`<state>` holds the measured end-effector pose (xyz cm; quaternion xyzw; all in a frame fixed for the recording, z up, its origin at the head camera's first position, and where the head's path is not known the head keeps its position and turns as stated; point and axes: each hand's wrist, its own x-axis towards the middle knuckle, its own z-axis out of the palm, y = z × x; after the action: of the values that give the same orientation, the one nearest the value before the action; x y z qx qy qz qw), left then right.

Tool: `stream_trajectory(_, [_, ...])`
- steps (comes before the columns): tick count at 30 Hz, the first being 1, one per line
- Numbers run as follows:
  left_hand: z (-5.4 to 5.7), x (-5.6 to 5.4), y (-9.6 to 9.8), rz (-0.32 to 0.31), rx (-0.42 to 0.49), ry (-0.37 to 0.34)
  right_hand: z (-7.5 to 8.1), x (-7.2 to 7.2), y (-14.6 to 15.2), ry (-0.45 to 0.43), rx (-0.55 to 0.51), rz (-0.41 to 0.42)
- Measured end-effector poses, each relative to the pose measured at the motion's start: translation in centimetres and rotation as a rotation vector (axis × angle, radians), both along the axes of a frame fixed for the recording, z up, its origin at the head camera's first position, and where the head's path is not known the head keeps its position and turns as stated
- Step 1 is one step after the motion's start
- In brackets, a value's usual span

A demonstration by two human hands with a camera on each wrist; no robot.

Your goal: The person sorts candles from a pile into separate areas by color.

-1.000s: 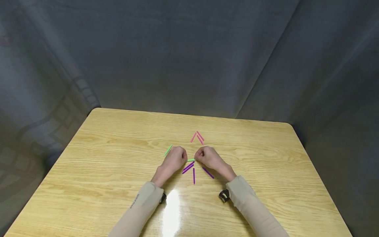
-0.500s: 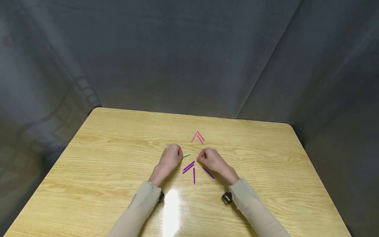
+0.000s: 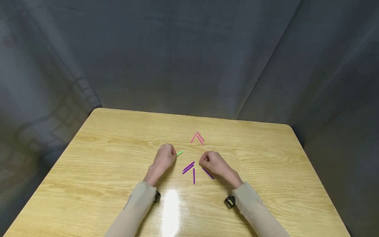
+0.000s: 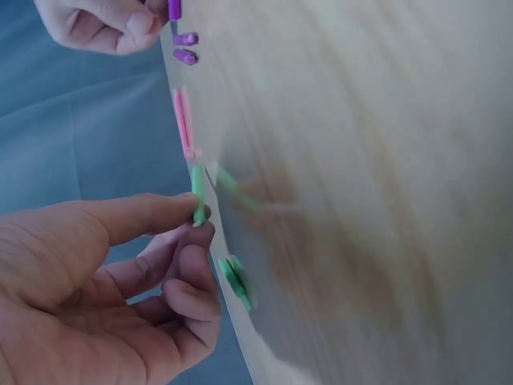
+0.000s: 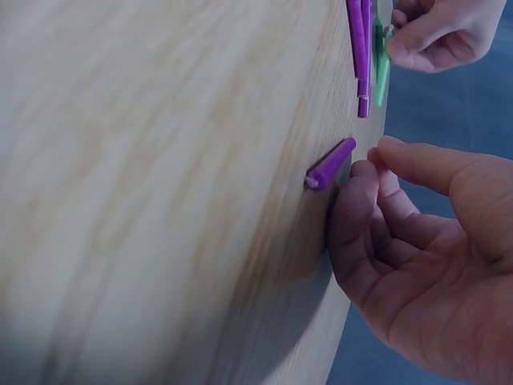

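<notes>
My left hand point(image 3: 165, 155) pinches a short green stick point(image 4: 198, 188) between thumb and index finger, its free end pointing right in the head view. On the table under that hand lies another green stick point(image 4: 235, 281), seen in the left wrist view and hidden in the head view. My right hand point(image 3: 215, 163) has loosely curled fingers, thumb and index tips close together, nothing between them. Just below its fingertips lies a slanted purple stick point(image 3: 208, 173). Between the hands are two side-by-side purple sticks point(image 3: 188, 168) and one pointing straight toward me point(image 3: 194, 176).
Several pink sticks point(image 3: 200, 139) form a peak beyond the hands. The wooden table point(image 3: 118, 131) ends at a dark curtain point(image 3: 177, 59). Black straps with devices point(image 3: 229, 201) sit at both wrists. A bright glare point(image 3: 170, 210) lies on the near tabletop.
The green stick, first between both hands, has moved left with my left hand after leaving the right fingers. My right hand has shifted slightly right and nearer. The other sticks stay put.
</notes>
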<state>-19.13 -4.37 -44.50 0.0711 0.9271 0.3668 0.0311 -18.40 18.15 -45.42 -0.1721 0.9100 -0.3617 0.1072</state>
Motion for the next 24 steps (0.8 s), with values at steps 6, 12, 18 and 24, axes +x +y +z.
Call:
stream_trajectory(6, [0.1, -0.4, -0.4, 0.019, -0.009, 0.004, 0.1, 0.2, 0.8, -0.004, 0.000, 0.015])
stream_trajectory(12, [0.1, -1.0, -0.6, 0.047, -0.021, 0.032, 0.3, 0.7, 1.8, -0.010, 0.007, 0.018])
stream_trajectory(18, [-0.1, -1.0, -0.9, 0.074, -0.010, 0.009, 0.1, 1.6, 1.9, -0.007, 0.011, 0.028])
stream_trajectory(24, [-0.2, -1.1, -1.2, 0.073, -0.034, 0.002, -0.2, 2.2, 2.0, 0.018, 0.025, 0.007])
